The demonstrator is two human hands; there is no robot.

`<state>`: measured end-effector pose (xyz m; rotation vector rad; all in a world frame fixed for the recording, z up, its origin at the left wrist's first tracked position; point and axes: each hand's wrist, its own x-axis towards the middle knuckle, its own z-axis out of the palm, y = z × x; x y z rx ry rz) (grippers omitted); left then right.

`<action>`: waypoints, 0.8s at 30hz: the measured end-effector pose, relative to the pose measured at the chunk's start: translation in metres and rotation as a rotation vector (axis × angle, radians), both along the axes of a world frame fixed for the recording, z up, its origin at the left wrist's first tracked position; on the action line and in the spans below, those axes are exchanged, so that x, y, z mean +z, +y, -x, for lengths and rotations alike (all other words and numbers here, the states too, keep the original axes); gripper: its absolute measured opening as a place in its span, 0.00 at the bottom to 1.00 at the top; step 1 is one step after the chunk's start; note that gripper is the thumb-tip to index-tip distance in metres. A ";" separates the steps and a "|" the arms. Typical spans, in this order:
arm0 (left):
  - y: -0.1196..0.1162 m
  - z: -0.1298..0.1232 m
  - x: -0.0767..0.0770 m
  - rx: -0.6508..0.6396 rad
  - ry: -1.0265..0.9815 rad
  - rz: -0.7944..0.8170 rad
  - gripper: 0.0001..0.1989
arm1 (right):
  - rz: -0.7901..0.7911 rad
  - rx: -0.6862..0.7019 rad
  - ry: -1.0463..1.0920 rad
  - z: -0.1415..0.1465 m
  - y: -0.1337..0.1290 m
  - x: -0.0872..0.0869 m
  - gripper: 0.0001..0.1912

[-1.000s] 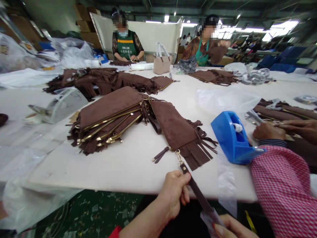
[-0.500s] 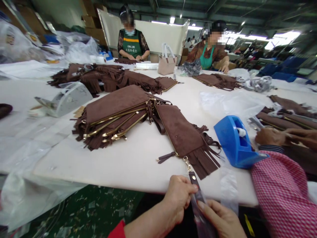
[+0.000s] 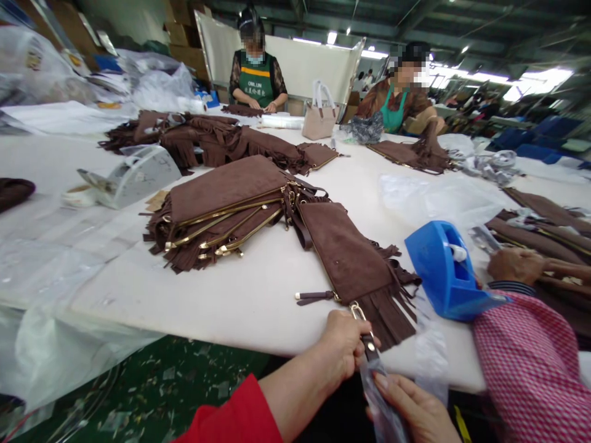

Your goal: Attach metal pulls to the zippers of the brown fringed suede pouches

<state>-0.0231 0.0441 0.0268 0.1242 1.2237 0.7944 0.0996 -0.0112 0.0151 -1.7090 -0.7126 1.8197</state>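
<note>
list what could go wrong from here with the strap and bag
The plastic on the strap looks thin, so the right hand's grip might crease or tear it.
A hard tug by the left hand near the clasp could drag the bag, whose fringe lies by the table's front edge.
The fringe could also snag on the blue dispenser close beside it.
</note>
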 end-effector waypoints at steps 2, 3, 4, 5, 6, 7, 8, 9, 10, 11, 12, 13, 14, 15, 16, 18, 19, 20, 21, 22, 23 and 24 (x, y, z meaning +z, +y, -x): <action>0.001 -0.001 0.001 -0.006 0.017 0.002 0.10 | -0.021 -0.023 0.001 0.004 0.006 0.001 0.19; 0.000 -0.001 0.000 -0.011 0.023 0.001 0.11 | -0.029 -0.031 -0.003 0.005 0.009 0.001 0.18; 0.000 -0.001 0.000 -0.019 0.027 0.002 0.12 | -0.037 -0.036 -0.007 0.007 0.013 0.002 0.18; -0.001 -0.001 0.000 -0.028 0.031 0.003 0.13 | -0.047 -0.039 -0.008 0.009 0.016 0.002 0.18; -0.001 0.000 -0.001 -0.037 0.033 0.005 0.13 | -0.059 -0.039 -0.002 0.011 0.018 0.001 0.18; -0.002 0.001 -0.001 -0.047 0.034 0.009 0.14 | -0.075 -0.039 0.013 0.012 0.021 0.001 0.18; -0.002 0.002 -0.001 -0.056 0.033 0.012 0.14 | -0.091 -0.037 0.035 0.013 0.023 0.000 0.18; -0.003 0.003 0.000 -0.062 0.031 0.010 0.13 | -0.103 -0.034 0.058 0.014 0.026 -0.001 0.17; -0.005 0.005 0.001 -0.065 0.027 0.006 0.12 | -0.107 -0.030 0.079 0.014 0.028 -0.002 0.17; -0.007 0.006 0.002 -0.065 0.021 -0.003 0.11 | -0.106 -0.028 0.097 0.015 0.030 -0.002 0.17; -0.011 0.007 0.003 -0.061 0.015 -0.021 0.09 | -0.100 -0.030 0.110 0.015 0.032 -0.003 0.17; -0.016 0.007 0.003 -0.053 0.017 -0.048 0.08 | -0.095 -0.036 0.122 0.016 0.034 -0.003 0.17; -0.022 0.006 0.002 -0.048 0.029 -0.076 0.08 | -0.090 -0.046 0.130 0.017 0.036 -0.003 0.17; -0.029 0.005 0.000 -0.043 0.057 -0.103 0.10 | -0.094 -0.064 0.135 0.017 0.037 -0.003 0.18; -0.037 0.001 -0.004 -0.040 0.086 -0.133 0.11 | -0.101 -0.082 0.136 0.018 0.038 -0.003 0.18; -0.049 -0.008 -0.014 -0.019 0.104 -0.209 0.13 | -0.107 -0.098 0.109 0.020 0.039 -0.003 0.18; -0.054 -0.013 -0.021 0.004 0.073 -0.249 0.12 | -0.109 -0.091 0.087 0.020 0.039 -0.003 0.18; -0.058 -0.018 -0.026 0.037 0.024 -0.285 0.10 | -0.119 -0.068 0.062 0.020 0.040 -0.003 0.18; -0.060 -0.023 -0.031 0.074 -0.026 -0.305 0.08 | -0.145 -0.019 0.026 0.019 0.040 -0.003 0.18; -0.062 -0.025 -0.034 0.104 -0.065 -0.309 0.06 | -0.191 0.059 -0.030 0.018 0.041 -0.003 0.17; -0.062 -0.027 -0.035 0.129 -0.084 -0.298 0.04 | -0.260 0.150 -0.104 0.016 0.042 -0.003 0.17; -0.063 -0.026 -0.035 0.143 -0.087 -0.278 0.03 | -0.336 0.245 -0.192 0.014 0.044 -0.003 0.17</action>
